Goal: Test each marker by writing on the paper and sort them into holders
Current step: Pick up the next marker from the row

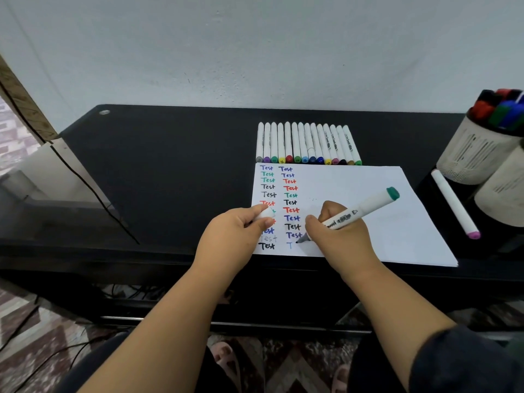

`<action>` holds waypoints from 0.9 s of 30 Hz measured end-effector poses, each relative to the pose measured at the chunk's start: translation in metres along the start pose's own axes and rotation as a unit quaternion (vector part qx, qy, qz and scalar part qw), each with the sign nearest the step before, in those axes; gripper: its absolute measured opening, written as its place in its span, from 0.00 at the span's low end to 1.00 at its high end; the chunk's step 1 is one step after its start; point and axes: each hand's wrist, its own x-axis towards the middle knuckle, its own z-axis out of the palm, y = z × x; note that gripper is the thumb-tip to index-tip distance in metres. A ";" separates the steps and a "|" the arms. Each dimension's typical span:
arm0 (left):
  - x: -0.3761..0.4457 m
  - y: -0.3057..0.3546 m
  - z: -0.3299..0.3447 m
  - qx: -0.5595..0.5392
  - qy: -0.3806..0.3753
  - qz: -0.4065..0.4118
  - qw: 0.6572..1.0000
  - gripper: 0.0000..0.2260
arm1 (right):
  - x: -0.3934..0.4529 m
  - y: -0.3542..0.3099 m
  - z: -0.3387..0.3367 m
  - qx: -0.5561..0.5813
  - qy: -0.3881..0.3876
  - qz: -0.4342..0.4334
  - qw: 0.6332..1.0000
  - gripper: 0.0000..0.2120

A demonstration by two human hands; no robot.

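Left hand (235, 236) pinches a white cap (266, 214) between thumb and forefinger and rests on the paper's (368, 194) left edge, pinning it. Keep that pressure so the sheet cannot slide. Right hand (337, 234) grips the marker (360, 212), teal end up, tip touching the paper at the bottom of the second column beside a pale blue "T". Finish the word with steady, even strokes, judge the ink, then recap. Legible: two columns of "Test" in blue, green, black and red; one grey entry is faint. Barrel print is only partly readable, ending "mooch", with a barcode. Untested markers (309, 144) lie in a row behind the paper; holders (479, 154) stand at far right, a loose pink-ended marker (453, 204) before them.
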 end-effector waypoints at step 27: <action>0.000 -0.002 0.003 0.015 -0.002 0.003 1.000 0.16 | -0.002 0.000 -0.002 -0.010 -0.017 0.012 1.000 0.19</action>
